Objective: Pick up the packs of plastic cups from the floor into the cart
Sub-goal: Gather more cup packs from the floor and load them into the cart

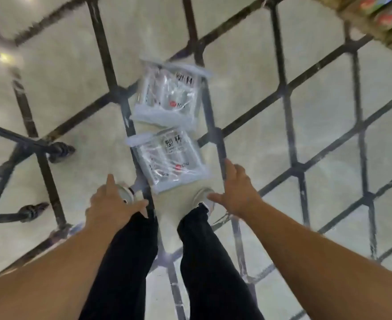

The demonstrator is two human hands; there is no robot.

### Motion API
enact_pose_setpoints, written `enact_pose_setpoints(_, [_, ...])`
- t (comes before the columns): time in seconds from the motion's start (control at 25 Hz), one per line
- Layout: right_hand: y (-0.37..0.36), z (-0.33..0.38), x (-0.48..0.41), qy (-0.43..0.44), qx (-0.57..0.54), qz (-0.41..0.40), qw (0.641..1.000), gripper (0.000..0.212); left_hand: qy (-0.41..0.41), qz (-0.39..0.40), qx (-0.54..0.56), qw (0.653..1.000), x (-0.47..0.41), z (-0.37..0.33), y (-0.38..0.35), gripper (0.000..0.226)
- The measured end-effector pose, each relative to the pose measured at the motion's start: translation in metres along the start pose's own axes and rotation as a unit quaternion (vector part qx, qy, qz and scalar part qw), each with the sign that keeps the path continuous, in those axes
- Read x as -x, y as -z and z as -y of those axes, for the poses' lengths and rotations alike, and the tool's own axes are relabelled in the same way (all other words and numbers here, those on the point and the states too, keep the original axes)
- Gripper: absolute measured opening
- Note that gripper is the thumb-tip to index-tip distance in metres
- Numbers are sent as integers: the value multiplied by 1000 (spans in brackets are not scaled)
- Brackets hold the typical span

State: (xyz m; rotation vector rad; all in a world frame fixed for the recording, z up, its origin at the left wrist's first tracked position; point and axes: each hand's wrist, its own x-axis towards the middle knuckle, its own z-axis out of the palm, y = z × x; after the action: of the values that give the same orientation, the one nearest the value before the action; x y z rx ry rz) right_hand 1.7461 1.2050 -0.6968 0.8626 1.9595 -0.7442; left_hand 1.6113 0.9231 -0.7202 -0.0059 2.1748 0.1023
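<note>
Two packs of plastic cups are seen on the floor (63,77), end to end, just ahead of the white shoes (203,197): near pack (169,158) and far pack (167,93), both clear wrap w/ black print and a red dot. Floor is glossy cream tile w/ dark grid lines. Left hand (112,204) and right hand (236,190) are held empty above it, fingers loosely spread. A dark metal frame (17,142) is seen at left.
</note>
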Motion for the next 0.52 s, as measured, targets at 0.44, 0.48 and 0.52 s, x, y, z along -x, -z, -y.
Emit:
enact_pose_setpoints(0.44, [-142, -20, -307, 53, -84, -44, 994, 130, -85, -17, 325, 942, -276, 10, -195, 154])
enact_pose_setpoints(0.48, [-147, -22, -310, 60, -100, -63, 991, 130, -80, -37, 345, 935, -277, 9, -199, 152])
enact_pose_setpoints(0.52, [-151, -23, -308, 66, -109, -82, 988, 130, -64, -47, 356, 931, -275, 8, -201, 149])
